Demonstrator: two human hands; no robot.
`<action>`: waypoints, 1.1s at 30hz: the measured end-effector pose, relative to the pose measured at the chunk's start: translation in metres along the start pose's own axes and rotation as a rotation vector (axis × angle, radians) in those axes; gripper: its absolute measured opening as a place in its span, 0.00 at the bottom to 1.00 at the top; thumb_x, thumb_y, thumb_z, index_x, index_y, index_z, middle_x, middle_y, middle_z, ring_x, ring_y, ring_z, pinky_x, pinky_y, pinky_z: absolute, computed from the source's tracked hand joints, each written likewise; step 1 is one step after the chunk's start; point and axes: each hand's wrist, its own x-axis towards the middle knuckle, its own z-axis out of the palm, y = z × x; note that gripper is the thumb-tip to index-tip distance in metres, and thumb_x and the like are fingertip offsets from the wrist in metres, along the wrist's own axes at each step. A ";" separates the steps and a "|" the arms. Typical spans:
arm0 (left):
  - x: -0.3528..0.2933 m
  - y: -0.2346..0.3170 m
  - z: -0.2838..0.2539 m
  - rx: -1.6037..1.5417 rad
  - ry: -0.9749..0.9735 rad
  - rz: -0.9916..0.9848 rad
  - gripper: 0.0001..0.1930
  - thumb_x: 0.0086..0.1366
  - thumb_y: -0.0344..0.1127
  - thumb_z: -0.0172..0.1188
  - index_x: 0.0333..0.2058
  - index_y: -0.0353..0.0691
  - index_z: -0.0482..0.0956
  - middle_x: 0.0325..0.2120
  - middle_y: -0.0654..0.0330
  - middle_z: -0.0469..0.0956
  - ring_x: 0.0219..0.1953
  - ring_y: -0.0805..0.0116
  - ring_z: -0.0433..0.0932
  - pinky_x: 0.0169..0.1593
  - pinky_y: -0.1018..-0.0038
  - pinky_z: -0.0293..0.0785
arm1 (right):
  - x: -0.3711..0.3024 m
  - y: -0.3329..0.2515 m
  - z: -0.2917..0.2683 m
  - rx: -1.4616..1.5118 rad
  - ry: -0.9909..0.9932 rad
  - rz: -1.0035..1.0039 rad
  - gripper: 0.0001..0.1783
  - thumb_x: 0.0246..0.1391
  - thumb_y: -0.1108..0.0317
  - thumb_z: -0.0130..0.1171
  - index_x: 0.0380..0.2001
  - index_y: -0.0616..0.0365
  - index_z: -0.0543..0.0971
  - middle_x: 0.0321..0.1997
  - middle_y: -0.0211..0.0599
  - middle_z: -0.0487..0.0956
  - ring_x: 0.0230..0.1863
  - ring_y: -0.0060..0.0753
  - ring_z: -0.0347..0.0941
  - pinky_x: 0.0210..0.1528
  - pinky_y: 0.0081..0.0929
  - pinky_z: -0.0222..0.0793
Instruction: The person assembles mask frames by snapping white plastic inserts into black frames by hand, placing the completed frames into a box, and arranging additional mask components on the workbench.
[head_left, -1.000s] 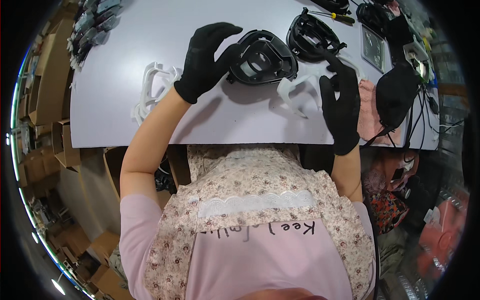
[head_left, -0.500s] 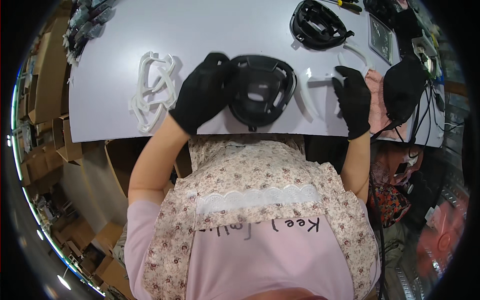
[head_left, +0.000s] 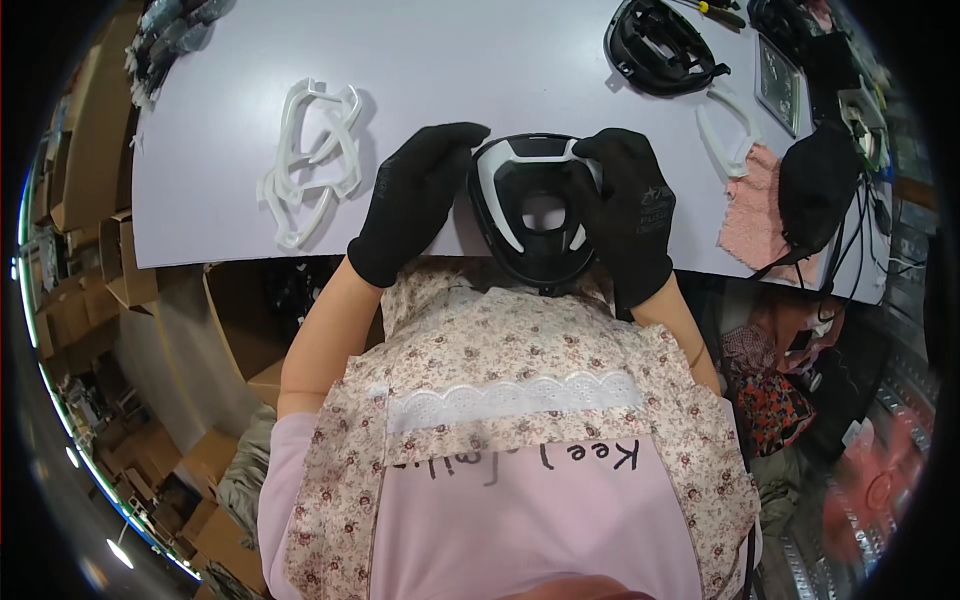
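A rounded black plastic housing [head_left: 537, 261] with an opening in its middle rests at the table's front edge, partly overhanging it. On its face lies a white U-shaped trim piece [head_left: 495, 192], its two arms toward me. My left hand [head_left: 415, 205], in a black glove, grips the left rim of the housing. My gloved right hand [head_left: 630, 205] is closed over the right side, its fingers on the trim's upper right corner and arm. That hand hides part of the trim and of the housing's right rim.
Several white trim pieces [head_left: 290, 190] lie tangled at the left. Another black housing [head_left: 665, 50] sits at the far right, and a white trim piece [head_left: 712, 135] lies beside a pink cloth [head_left: 752, 215]. Further right are a black pouch-like thing [head_left: 815, 185], a flat framed panel [head_left: 778, 82] and cables.
My right hand has brought the white trim piece leftward from beside the housing onto its face. The housing has moved slightly toward me and right, with my left hand still at its left rim.
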 end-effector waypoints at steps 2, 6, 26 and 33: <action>-0.001 0.008 0.001 -0.016 0.041 0.089 0.17 0.67 0.28 0.58 0.54 0.37 0.77 0.48 0.59 0.78 0.52 0.68 0.76 0.56 0.72 0.72 | 0.001 0.000 -0.001 0.002 -0.042 0.020 0.11 0.50 0.69 0.63 0.38 0.55 0.79 0.41 0.41 0.77 0.39 0.44 0.78 0.41 0.37 0.75; 0.002 0.005 0.008 0.023 -0.012 0.189 0.17 0.63 0.28 0.62 0.52 0.38 0.78 0.48 0.59 0.78 0.51 0.68 0.77 0.55 0.71 0.73 | -0.004 0.000 -0.001 -0.012 -0.066 0.008 0.12 0.49 0.69 0.64 0.39 0.54 0.80 0.42 0.40 0.77 0.41 0.44 0.77 0.41 0.36 0.74; 0.023 0.014 0.021 0.358 -0.112 0.308 0.17 0.56 0.32 0.71 0.45 0.41 0.81 0.43 0.59 0.77 0.39 0.65 0.77 0.43 0.72 0.75 | -0.033 0.023 0.007 0.451 -0.076 0.166 0.21 0.52 0.73 0.57 0.52 0.60 0.76 0.55 0.48 0.75 0.57 0.51 0.70 0.60 0.44 0.66; 0.019 -0.002 0.026 0.232 0.006 0.259 0.24 0.57 0.36 0.70 0.50 0.36 0.75 0.44 0.54 0.75 0.47 0.60 0.76 0.49 0.68 0.74 | -0.037 0.016 0.000 0.036 -0.080 0.122 0.22 0.60 0.64 0.57 0.56 0.60 0.74 0.61 0.52 0.70 0.61 0.54 0.65 0.63 0.46 0.61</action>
